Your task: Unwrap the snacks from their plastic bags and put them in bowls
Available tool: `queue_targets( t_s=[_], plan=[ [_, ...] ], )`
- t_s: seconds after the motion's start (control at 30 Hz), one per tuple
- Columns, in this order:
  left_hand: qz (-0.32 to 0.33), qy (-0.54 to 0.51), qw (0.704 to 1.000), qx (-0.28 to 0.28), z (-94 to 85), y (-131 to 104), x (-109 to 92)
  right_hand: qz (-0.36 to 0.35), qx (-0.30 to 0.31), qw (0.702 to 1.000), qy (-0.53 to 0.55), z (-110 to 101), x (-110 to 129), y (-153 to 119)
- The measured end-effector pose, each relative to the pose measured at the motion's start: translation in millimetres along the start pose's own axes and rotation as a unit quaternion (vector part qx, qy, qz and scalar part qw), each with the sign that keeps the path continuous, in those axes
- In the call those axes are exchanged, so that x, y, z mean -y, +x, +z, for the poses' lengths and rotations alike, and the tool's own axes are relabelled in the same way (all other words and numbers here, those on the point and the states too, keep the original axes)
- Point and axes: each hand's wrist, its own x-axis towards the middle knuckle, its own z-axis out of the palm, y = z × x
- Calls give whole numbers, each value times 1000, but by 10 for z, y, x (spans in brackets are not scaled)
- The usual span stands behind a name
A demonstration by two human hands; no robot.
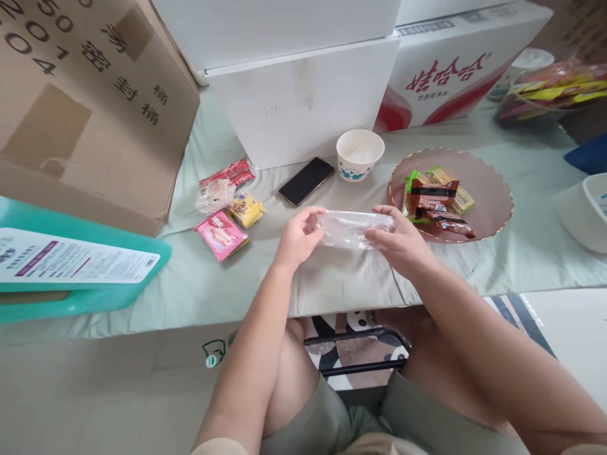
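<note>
A clear plastic bag [348, 229] is stretched between my two hands above the table's front part. My left hand [300, 237] is closed on its left end, thumb and fingers pinching it. At the other end my right hand [401, 243] grips the bag between thumb and fingers. Behind the bag lie a black phone [307, 181] and a white paper cup [360, 155] with a blue-green leaf print. Right of my right hand, a pinkish scalloped plate [493, 189] bears several wrapped snacks [435, 194]. Left of my left hand sit a pink snack packet [221, 234] and a yellow one [246, 209].
White boxes [303, 104] stand along the back. A large cardboard box [95, 114] and a teal container [85, 265] take up the left. At the right are a white tub [588, 212] and a bag of colourful packets [554, 91]. Pale cloth covers the table.
</note>
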Motion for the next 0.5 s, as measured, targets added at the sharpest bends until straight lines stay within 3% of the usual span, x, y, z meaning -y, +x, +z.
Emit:
queue_targets(
  t_s=[0.07,0.1,0.2,0.27,0.4,0.43,0.5],
  plan=[
    [69,34,993,-86,46,-34,-43,-38,-30,999,-8,88,25,1],
    [84,23,993,-84,70,-60,-74,-61,-24,998,-13,142,42,-5],
    [40,-110,991,72,148,-132,-160,-91,89,992,-4,325,107,-40],
    [-5,-186,974,127,186,-144,-182,-93,136,986,-10,434,159,-53],
    [-21,-233,969,81,193,-76,-155,-178,-2,974,-140,514,293,13],
    [-21,-241,966,85,186,-52,-148,-191,-6,965,-180,497,340,48],
    [-23,-253,962,96,175,-7,-143,-187,55,950,-243,425,465,144]
  ],
)
